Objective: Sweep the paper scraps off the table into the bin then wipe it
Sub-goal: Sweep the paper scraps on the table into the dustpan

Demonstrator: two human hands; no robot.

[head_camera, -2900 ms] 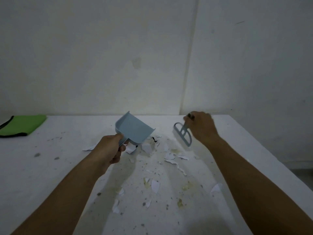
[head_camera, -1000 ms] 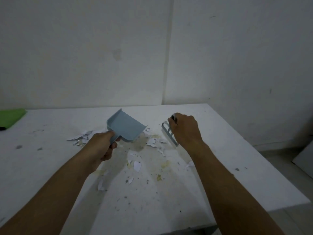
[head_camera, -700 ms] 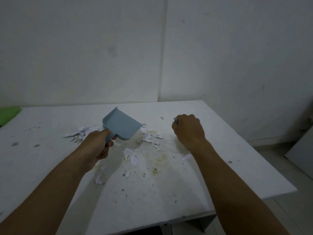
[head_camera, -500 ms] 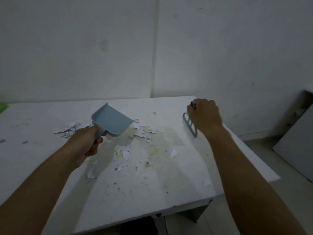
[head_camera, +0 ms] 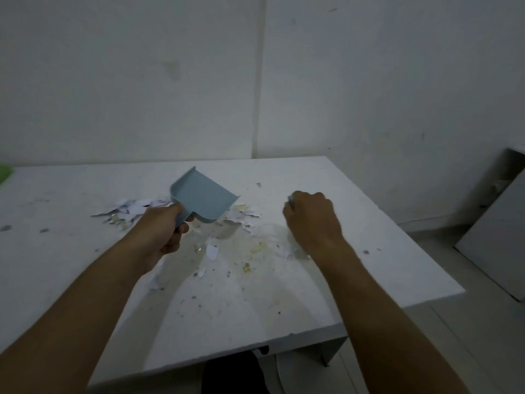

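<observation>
Two hands busy | left hand point(head_camera: 163, 233) grips dustpan point(head_camera: 203, 199) handle | right hand point(head_camera: 311, 220) fisted, brush hidden | paper scraps point(head_camera: 129, 210) scattered on tabletop point(head_camera: 355, 211) | step: sweeping | next: push scraps into pan.

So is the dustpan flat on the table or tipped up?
Tipped up. The left hand holds the dustpan by its handle, pan raised above the paper scraps, casting a shadow on the table.

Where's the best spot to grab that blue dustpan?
By its short handle, coming from the near side, as the left hand does. The dustpan has raised walls on its sides and back and an open far lip, so the handle is the only narrow graspable part.
</observation>
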